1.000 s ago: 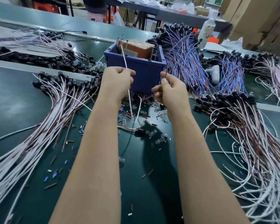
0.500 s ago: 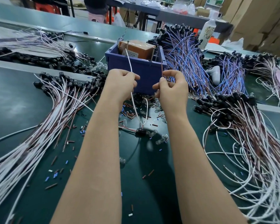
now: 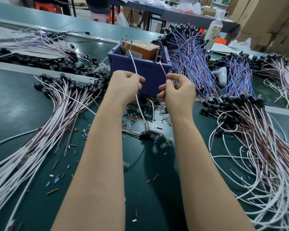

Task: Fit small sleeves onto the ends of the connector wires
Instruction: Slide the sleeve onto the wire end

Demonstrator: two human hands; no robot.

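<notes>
Center frame, blue plastic bin (image 3: 150, 77) holds a cardboard box (image 3: 140, 50). My left hand (image 3: 123, 87) pinches a white wire (image 3: 133, 62), right hand (image 3: 178, 92) a reddish wire (image 3: 163, 69).

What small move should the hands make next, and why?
Probably the right hand lowers to pick a loose sleeve from the mat: it pinches the brown wire, the left hand the white wire, both tips stand upright and look bare.

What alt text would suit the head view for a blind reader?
The left hand pinches a white wire and the right hand a reddish-brown wire, before a blue bin on a green workbench strewn with wire bundles.
</notes>
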